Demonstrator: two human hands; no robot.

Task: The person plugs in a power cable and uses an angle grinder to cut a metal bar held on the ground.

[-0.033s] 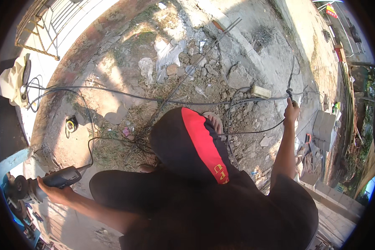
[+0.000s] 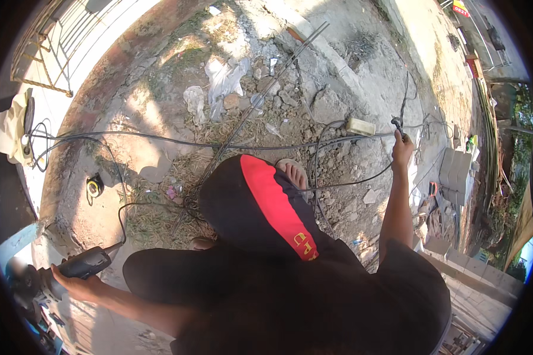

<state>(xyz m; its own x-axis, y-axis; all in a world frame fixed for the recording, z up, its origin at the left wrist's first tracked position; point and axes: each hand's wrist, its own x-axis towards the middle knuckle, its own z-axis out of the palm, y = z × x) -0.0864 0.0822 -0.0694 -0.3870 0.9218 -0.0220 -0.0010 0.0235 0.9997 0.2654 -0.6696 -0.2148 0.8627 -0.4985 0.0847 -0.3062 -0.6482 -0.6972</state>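
At lower left, my left hand (image 2: 77,283) grips the body of a black power tool (image 2: 83,264), which has a cord running from its narrow end. My right hand (image 2: 401,149) is raised at the right, its fingers closed on a dark plug or connector (image 2: 398,124) among black cables (image 2: 243,145); its exact shape is too small to tell. A pale rectangular block (image 2: 360,126) lies left of that hand. My bent leg (image 2: 249,207), in black cloth with a red stripe, fills the centre, with a foot in a sandal (image 2: 292,173) beside it.
Thin rods (image 2: 278,71) cross dry grass and rubble (image 2: 331,106). A yellow-and-black tape measure (image 2: 95,188) lies at left. Grey blocks (image 2: 456,174) are stacked at right. A cream bag (image 2: 6,133) and a railing (image 2: 44,47) stand along the left edge.
The view has shifted slightly, so most of the ground appears further left. My right hand with the connector sits a little higher and further left in the picture; both grips look unchanged.
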